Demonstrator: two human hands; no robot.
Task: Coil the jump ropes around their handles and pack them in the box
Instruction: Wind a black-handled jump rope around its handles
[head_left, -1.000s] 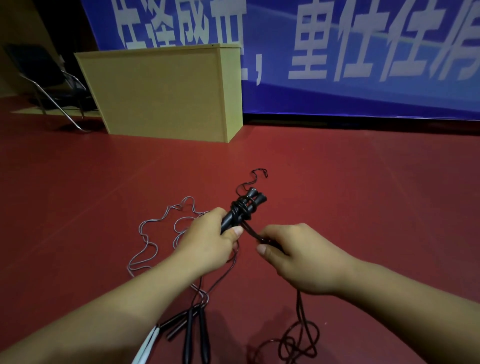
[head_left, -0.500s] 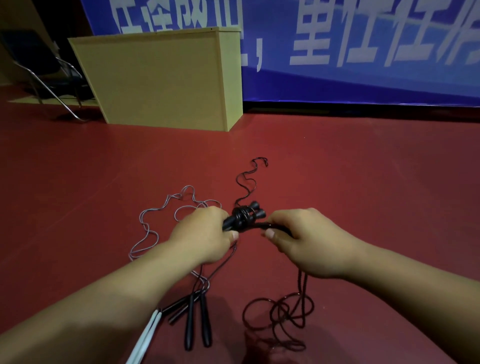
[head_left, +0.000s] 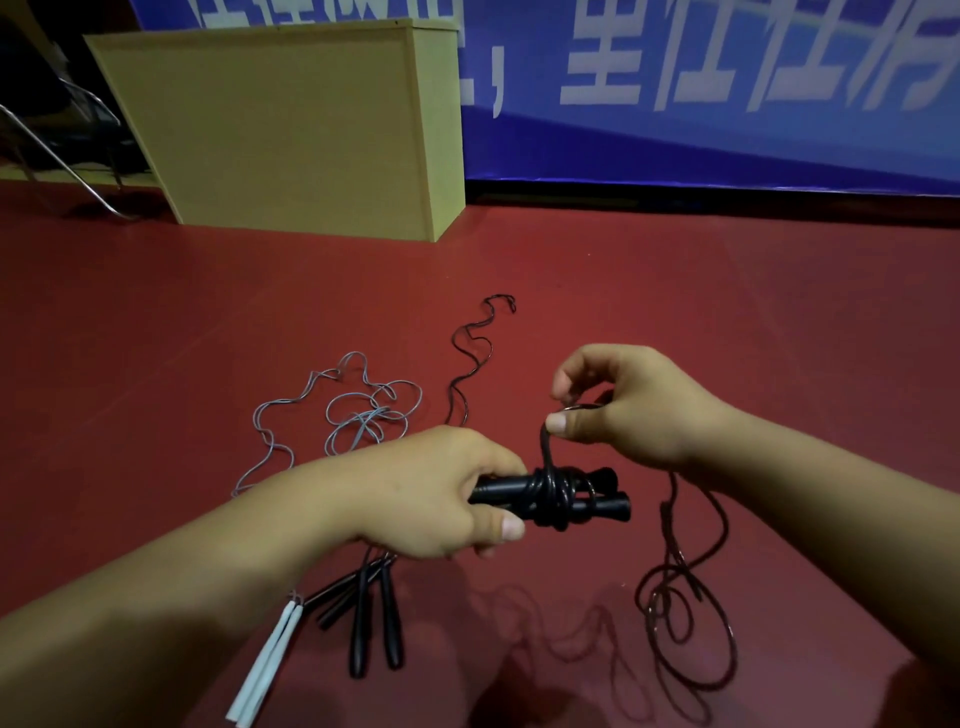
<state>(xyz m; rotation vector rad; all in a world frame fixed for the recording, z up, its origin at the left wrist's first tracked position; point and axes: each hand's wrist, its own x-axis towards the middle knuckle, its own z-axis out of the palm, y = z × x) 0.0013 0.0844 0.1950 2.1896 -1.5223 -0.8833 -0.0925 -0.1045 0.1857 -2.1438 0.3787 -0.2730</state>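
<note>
Gripping the pair of black handles (head_left: 550, 501) in my left hand (head_left: 431, 499), I have my fingers curled round their near ends and my thumb pressed along the lower one, so both lie side by side, roughly level, their flared ends pointing to my right. Several turns of black rope (head_left: 675, 571) are wound round their middle. My right hand (head_left: 618, 405) is raised just above and to the right of them, thumb and forefinger pinched on the rope, which runs taut from the coil straight up to my thumb; the other fingers are curled loosely over it. From that hand the slack drops to the red floor (head_left: 727, 312) and lies in loose loops by my right forearm. Below my left wrist rest more handles on the floor: two black handles on the floor (head_left: 374, 623) and a pair of white handles (head_left: 265, 670) beside them. A grey rope (head_left: 358, 415) is tangled beyond my left hand, and another black rope (head_left: 472, 343) snakes away beyond it. Farther off stands a tan wooden box (head_left: 291, 130), against a blue banner (head_left: 727, 104), with a folding chair (head_left: 57, 135) at the far left.
</note>
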